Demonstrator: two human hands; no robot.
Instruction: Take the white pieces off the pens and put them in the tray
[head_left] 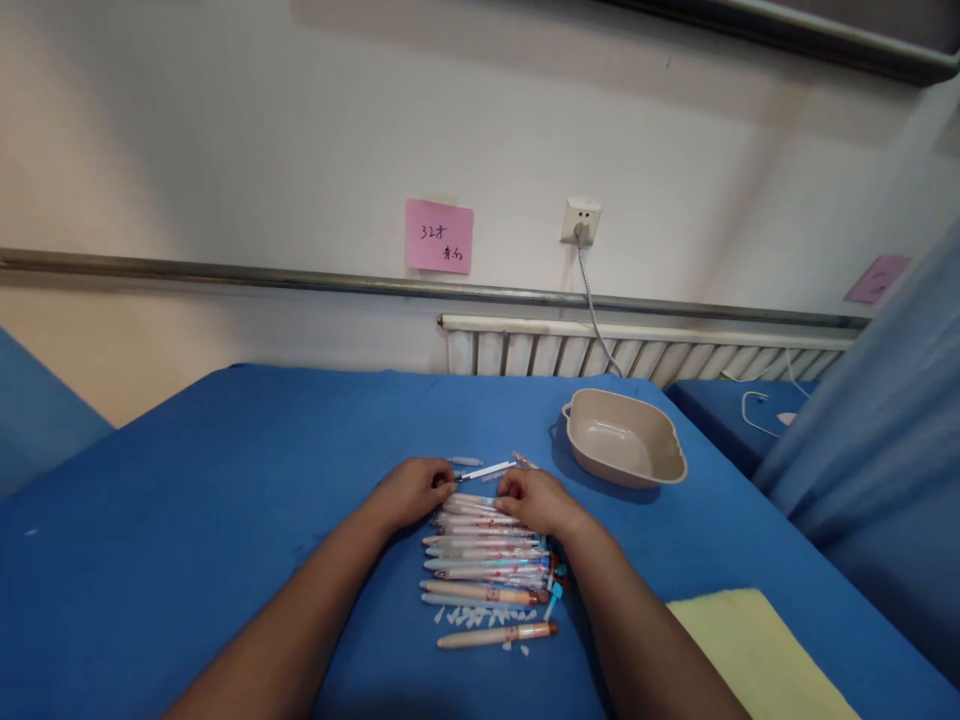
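Note:
A row of pens (pixel 487 550) lies crosswise on the blue-covered table between my forearms. At its far end, my left hand (pixel 417 492) has its fingers pinched together at the left end of the topmost pen (pixel 474 499). My right hand (pixel 538 499) curls its fingertips over the right part of that same pen. Just beyond the fingers lies a slim white stick with a dark tip, like a pen refill (pixel 489 470). A few loose pen parts (pixel 466 461) rest nearby. Small white cone-shaped pieces (pixel 491 617) are scattered below the row, above a separate peach-coloured pen (pixel 496 636).
A beige plastic basin (pixel 664 468) stands at the back right. A yellow cloth (pixel 754 650) lies by my right forearm. Behind the blue table (pixel 187 500) are a radiator (pixel 540 350), a metal rail and a socket with a plugged-in cable (pixel 589 290). A blue curtain (pixel 885 430) hangs right.

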